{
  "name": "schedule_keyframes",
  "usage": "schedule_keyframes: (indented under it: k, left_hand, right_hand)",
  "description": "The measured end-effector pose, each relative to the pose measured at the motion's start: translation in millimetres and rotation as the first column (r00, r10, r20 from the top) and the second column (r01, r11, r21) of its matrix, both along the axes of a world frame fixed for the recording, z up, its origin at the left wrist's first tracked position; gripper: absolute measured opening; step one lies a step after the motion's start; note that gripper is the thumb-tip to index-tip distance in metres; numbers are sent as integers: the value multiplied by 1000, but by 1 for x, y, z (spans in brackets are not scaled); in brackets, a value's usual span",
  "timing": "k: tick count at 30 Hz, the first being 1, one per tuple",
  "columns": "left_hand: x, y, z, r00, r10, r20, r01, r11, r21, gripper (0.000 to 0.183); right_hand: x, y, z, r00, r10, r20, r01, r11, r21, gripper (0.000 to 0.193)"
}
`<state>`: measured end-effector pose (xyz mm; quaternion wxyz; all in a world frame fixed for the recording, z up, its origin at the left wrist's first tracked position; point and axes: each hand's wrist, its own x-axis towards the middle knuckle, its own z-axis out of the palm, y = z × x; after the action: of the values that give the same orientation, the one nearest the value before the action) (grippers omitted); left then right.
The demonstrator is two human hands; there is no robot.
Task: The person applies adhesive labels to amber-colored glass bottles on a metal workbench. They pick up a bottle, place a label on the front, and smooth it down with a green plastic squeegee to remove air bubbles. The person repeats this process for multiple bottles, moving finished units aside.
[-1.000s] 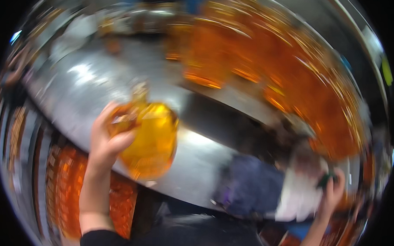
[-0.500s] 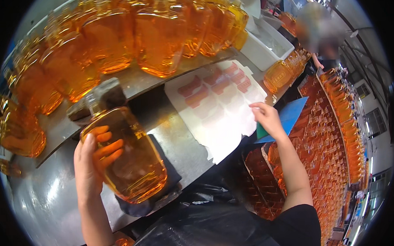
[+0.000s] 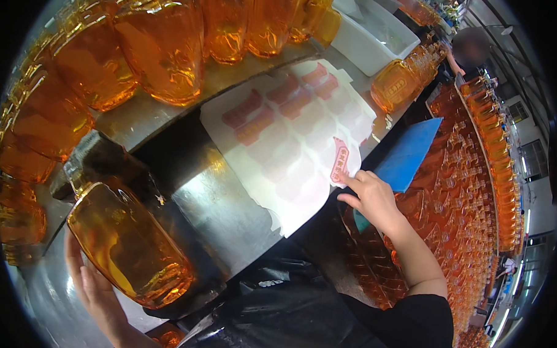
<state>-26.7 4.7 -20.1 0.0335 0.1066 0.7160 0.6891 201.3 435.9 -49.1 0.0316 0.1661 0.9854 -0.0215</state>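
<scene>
An amber glass bottle [image 3: 130, 240] lies slanted, its neck end on a dark block [image 3: 103, 165] and its base on dark padding near the bench's front edge. My left hand [image 3: 95, 294] is against the bottle's left side, with some fingers hidden behind the glass. In my right hand [image 3: 371, 198], a small curved pink label [image 3: 339, 161] is held by one end at the index fingertip; the thumb sits lower, a little apart. Under the label is a white backing sheet [image 3: 297, 192], with several red and pink labels on its far part.
Rows of amber bottles [image 3: 164, 52] stand on a raised shelf along the back. At the far right are a white bin [image 3: 378, 38] and another amber bottle [image 3: 395, 87]. Beside my right hand is a blue board [image 3: 407, 160], with many bottles beyond. A person [image 3: 470, 47] is in the distance.
A pink label is now at my right fingertips, and that hand has come nearer and slightly left. The bottle and my left hand appear further left in view.
</scene>
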Motion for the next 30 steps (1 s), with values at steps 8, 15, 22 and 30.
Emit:
schedule_keyframes:
  k: [8,15,22,30]
  left_hand:
    - [29,23,21,811,-401,-425,-77,647,-758,74]
    - [39,12,-10,955,-241,-172,196,950,-244,139]
    - [38,4,-8,926,-286,-247,210,933,-293,131]
    - [24,-12,6,901,-323,-288,200,902,-384,121]
  right_hand:
    - [6,12,-25,901,289,-324,-224,948,224,35]
    - [-88,-64,74,911,32,-412,-258,823,-505,13]
    - [-193,-201,127,230,815,-532,-725,508,465,28]
    - [-176,-203,102,340,851,-399,-838,467,282,28]
